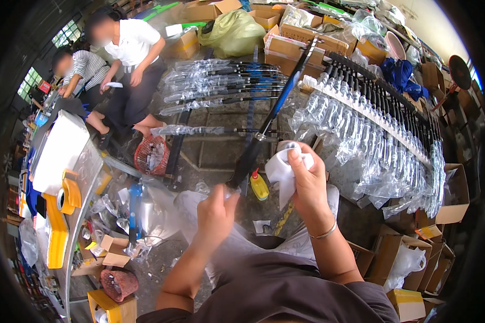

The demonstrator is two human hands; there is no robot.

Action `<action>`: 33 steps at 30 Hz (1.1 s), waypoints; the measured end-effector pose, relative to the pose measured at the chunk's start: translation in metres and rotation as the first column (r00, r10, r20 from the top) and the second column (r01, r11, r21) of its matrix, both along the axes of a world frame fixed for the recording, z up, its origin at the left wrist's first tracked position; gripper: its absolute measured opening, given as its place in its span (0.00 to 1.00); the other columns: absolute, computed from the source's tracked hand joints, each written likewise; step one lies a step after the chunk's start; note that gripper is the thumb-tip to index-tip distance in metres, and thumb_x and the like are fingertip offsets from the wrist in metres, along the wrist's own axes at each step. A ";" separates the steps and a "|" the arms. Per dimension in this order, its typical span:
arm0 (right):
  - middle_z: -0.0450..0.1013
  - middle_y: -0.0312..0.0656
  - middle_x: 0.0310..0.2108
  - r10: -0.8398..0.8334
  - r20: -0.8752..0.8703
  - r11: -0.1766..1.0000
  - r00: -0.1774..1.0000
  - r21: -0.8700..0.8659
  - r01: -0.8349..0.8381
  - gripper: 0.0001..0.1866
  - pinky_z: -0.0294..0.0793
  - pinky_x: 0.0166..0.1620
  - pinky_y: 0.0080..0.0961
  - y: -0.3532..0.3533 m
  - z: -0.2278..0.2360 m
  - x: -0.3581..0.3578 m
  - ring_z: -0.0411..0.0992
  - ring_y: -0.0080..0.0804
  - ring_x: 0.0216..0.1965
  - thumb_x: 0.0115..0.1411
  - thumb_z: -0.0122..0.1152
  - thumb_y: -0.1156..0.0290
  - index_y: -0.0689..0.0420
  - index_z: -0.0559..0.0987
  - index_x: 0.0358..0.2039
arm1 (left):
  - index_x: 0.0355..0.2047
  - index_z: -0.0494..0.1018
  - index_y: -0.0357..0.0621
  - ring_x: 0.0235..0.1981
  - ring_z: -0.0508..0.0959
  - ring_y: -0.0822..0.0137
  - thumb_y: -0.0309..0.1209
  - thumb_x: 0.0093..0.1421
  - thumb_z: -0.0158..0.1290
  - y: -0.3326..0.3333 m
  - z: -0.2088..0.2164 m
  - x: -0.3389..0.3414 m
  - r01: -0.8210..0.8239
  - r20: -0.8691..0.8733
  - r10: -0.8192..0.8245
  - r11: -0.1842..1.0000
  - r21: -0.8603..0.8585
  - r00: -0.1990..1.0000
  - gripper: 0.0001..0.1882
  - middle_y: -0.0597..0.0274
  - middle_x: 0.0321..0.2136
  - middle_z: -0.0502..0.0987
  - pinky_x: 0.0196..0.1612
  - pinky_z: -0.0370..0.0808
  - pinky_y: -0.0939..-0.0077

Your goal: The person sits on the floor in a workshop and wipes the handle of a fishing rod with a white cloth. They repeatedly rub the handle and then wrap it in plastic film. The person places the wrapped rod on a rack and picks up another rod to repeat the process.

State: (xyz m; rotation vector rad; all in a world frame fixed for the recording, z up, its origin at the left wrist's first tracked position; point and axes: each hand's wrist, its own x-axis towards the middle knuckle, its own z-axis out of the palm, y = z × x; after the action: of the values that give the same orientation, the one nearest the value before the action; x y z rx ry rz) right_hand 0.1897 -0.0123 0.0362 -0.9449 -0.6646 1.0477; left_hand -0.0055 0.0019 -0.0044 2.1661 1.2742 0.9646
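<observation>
My left hand (215,212) is closed around the lower end of a fishing rod (280,105), dark at the handle with a glossy blue stretch higher up. The rod slants up and away to the right. In my right hand (310,180) a crumpled white cloth (279,171) is pinched between thumb and fingers, with one end hanging down. The cloth is beside the rod, and a small gap seems to separate them. Below the rod, between my knees, stands a yellow bottle (259,187) with a red top.
More rods in clear sleeves (210,89) lie across a metal frame ahead. Right, a long row of sleeved rods leans on a white slotted rack (372,118). Cardboard boxes (293,54) fill the back. Two people sit and stand far left, near a red basket (151,155) and a worktable (83,215).
</observation>
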 end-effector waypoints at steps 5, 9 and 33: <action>0.63 0.37 0.39 -0.119 0.308 0.979 0.944 0.196 0.059 0.14 0.67 0.42 0.19 0.008 0.007 0.022 0.63 0.21 0.39 0.59 0.54 0.76 0.57 0.65 0.45 | 0.32 0.66 0.36 0.14 0.71 0.56 0.33 0.61 0.51 -0.008 0.001 -0.003 0.066 0.113 -0.051 0.988 -0.139 0.992 0.12 0.53 0.13 0.68 0.19 0.63 0.68; 0.62 0.44 0.39 -0.452 0.826 0.889 0.336 0.447 0.096 0.19 0.68 0.43 0.27 0.013 0.024 0.024 0.65 0.35 0.41 0.46 0.57 0.86 0.57 0.75 0.41 | 0.33 0.67 0.35 0.16 0.75 0.58 0.32 0.60 0.53 -0.011 0.009 -0.003 0.124 0.141 -0.091 0.961 -0.249 0.986 0.11 0.54 0.15 0.73 0.19 0.66 0.67; 0.62 0.45 0.36 -0.529 0.793 0.833 0.303 0.553 0.008 0.25 0.71 0.38 0.24 0.023 0.012 0.011 0.68 0.38 0.38 0.35 0.55 0.91 0.56 0.81 0.36 | 0.38 0.66 0.39 0.08 0.55 0.81 0.50 0.60 0.51 -0.021 0.005 -0.023 0.774 0.779 0.159 0.102 -0.624 0.607 0.24 0.66 0.14 0.62 0.12 0.53 0.85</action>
State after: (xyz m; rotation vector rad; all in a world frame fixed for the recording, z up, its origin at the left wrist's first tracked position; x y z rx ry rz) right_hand 0.2012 0.0104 0.0486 -1.1396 -1.5738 -0.1588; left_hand -0.0283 -0.0190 0.0010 0.7156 0.5058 0.3625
